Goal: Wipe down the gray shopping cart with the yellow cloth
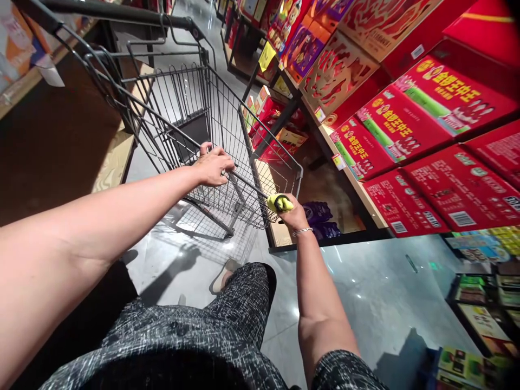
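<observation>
A grey wire shopping cart (221,116) stands in front of me, tilted in the view. My left hand (214,165) has its fingers curled over the cart's near side rail. Further right, near the cart's corner, my right hand (293,210) is closed around a crumpled yellow-and-black item (280,203), which looks like cloth. That bundle lies against the rail end, and I cannot tell whether the fingers also grip the rail. A thin bracelet circles the right wrist. Through the wires, the basket shows only a dark panel (187,135) at its inner side.
A shelf (325,138) with stacked red cartons (390,127) runs along the right, close to the cart. Purple packages (319,216) lie on its lower level. A wooden-edged display (116,157) borders the left. Grey shiny floor (361,287) spreads below; low displays (473,311) stand at far right.
</observation>
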The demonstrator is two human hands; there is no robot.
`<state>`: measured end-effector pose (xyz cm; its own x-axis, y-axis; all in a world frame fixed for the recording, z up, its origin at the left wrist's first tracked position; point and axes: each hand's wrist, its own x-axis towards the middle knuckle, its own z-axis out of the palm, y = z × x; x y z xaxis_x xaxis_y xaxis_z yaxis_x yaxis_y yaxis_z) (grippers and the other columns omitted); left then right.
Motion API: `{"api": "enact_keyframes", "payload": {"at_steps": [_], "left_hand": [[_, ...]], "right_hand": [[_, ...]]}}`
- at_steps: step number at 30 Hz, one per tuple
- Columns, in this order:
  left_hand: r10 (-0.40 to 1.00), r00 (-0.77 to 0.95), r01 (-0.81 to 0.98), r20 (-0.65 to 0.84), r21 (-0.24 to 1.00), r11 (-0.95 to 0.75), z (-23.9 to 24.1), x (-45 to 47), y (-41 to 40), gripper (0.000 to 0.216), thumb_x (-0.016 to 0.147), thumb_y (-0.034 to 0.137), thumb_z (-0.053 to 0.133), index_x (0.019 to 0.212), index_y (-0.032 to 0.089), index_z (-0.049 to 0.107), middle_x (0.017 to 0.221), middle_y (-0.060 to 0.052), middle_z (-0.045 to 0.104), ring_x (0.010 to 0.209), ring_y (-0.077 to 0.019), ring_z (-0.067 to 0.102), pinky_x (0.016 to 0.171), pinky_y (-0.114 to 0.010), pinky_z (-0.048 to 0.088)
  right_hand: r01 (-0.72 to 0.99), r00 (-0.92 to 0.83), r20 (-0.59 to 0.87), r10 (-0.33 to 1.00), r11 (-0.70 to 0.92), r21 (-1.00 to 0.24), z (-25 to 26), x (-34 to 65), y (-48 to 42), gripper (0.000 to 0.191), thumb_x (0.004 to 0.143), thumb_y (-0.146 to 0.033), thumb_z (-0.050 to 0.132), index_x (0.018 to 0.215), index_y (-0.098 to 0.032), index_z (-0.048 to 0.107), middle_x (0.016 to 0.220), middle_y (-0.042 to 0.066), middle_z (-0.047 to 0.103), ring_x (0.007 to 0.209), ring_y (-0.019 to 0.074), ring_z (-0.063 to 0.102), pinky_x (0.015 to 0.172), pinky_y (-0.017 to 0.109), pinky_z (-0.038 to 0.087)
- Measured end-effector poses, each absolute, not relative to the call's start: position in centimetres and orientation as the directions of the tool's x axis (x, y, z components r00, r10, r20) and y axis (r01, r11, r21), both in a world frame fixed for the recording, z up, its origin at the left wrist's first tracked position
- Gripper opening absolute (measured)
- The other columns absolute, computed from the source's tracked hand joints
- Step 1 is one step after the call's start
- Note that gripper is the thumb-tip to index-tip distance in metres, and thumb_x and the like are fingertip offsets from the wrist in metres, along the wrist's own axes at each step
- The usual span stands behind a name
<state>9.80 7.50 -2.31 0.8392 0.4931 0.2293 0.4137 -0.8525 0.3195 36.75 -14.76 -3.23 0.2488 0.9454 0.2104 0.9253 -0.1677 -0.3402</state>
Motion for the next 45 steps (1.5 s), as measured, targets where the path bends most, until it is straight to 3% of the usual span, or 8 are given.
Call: {"api": "enact_keyframes", "payload": {"at_steps": [7, 11, 15, 20, 26, 32, 40, 45], "left_hand": [[0.47, 0.874, 0.429, 0.122, 0.257, -0.866, -1.1, 8.8, 10.3, 0.041, 0.086, 0.046, 0.055, 0.122, 0.032, 0.065, 0.128, 0.003, 0.06, 0.129, -0.0257, 0.033, 0.112, -0.057, -0.005], [0.439, 0.884, 0.383, 0.162, 0.288, -0.878, -0.8, 9.6, 8.9, 0.046, 0.091, 0.057, 0.048, 0.123, 0.029, 0.065, 0.128, -0.001, 0.062, 0.134, -0.0275, 0.032, 0.113, -0.06, -0.012], [0.208, 0.95, 0.129, 0.234, 0.314, -0.941, -1.6, 11.9, 4.7, 0.048, 0.097, 0.052, 0.036, 0.129, 0.026, 0.061, 0.127, -0.002, 0.064, 0.129, -0.0219, 0.044, 0.118, -0.05, 0.006], [0.262, 0.939, 0.173, 0.221, 0.353, -0.919, -3.5, 12.9, 2.1, 0.047, 0.1, 0.049, 0.031, 0.131, 0.028, 0.06, 0.128, -0.004, 0.06, 0.129, -0.0236, 0.044, 0.118, -0.051, 0.004], [0.446, 0.883, 0.371, 0.144, 0.368, -0.853, -3.2, 12.6, 1.9, 0.054, 0.09, 0.07, 0.046, 0.119, 0.03, 0.068, 0.126, -0.007, 0.056, 0.129, -0.0312, 0.042, 0.109, -0.055, 0.019], [0.52, 0.846, 0.46, 0.119, 0.33, -0.824, -2.9, 12.5, 1.8, 0.062, 0.079, 0.077, 0.056, 0.108, 0.023, 0.067, 0.126, -0.01, 0.054, 0.127, -0.0348, 0.042, 0.1, -0.05, 0.033], [0.481, 0.862, 0.413, 0.159, 0.33, -0.849, -3.1, 10.3, 2.8, 0.055, 0.079, 0.074, 0.059, 0.1, 0.024, 0.069, 0.121, -0.007, 0.056, 0.125, -0.0311, 0.045, 0.096, -0.042, 0.034], [0.447, 0.876, 0.377, 0.18, 0.321, -0.869, -3.2, 8.9, 3.2, 0.056, 0.075, 0.076, 0.061, 0.096, 0.025, 0.07, 0.115, -0.005, 0.059, 0.121, -0.0289, 0.048, 0.096, -0.039, 0.032]], "right_hand": [[0.932, 0.284, 0.33, 0.9, -0.179, -0.316, -4.0, 31.3, -16.2, 0.049, 0.073, -0.007, 0.056, 0.12, -0.022, 0.06, 0.113, 0.008, 0.061, 0.105, 0.021, 0.06, 0.089, 0.031, 0.051], [0.953, 0.183, 0.427, 0.886, -0.054, -0.297, -4.9, 29.8, -16.0, 0.049, 0.076, -0.011, 0.06, 0.123, -0.024, 0.061, 0.12, 0.007, 0.058, 0.107, 0.0204, 0.059, 0.085, 0.028, 0.052], [0.945, 0.051, 0.505, 0.862, 0.122, -0.303, -5.4, 29.4, -15.9, 0.043, 0.082, -0.015, 0.061, 0.124, -0.024, 0.059, 0.124, 0.007, 0.056, 0.109, 0.0187, 0.057, 0.085, 0.028, 0.051], [0.992, -0.069, 0.583, 0.81, 0.117, -0.046, -8.3, 27.6, -17.6, 0.032, 0.089, -0.025, 0.062, 0.119, -0.033, 0.064, 0.124, 0.007, 0.057, 0.113, 0.0235, 0.049, 0.098, 0.042, 0.039], [0.996, 0.046, 0.21, 0.977, -0.059, 0.059, -16.3, 23.5, -19.1, 0.028, 0.098, -0.028, 0.048, 0.119, -0.036, 0.064, 0.131, 0.007, 0.057, 0.107, 0.0238, 0.045, 0.092, 0.043, 0.035], [0.995, -0.041, -0.101, 0.994, 0.05, 0.084, -18.8, 21.2, -20.1, 0.026, 0.1, -0.03, 0.044, 0.117, -0.035, 0.063, 0.124, 0.005, 0.058, 0.107, 0.0223, 0.046, 0.09, 0.038, 0.037], [0.998, -0.041, 0.481, 0.876, 0.055, -0.015, -7.9, 20.4, -18.7, 0.039, 0.094, -0.035, 0.058, 0.133, -0.038, 0.058, 0.135, 0.007, 0.053, 0.118, 0.0264, 0.04, 0.096, 0.041, 0.033], [0.982, -0.183, 0.404, 0.896, 0.187, 0.031, -4.1, 21.2, -18.3, 0.029, 0.092, -0.03, 0.063, 0.12, -0.037, 0.067, 0.131, 0.003, 0.059, 0.114, 0.0224, 0.045, 0.092, 0.038, 0.035]]}}
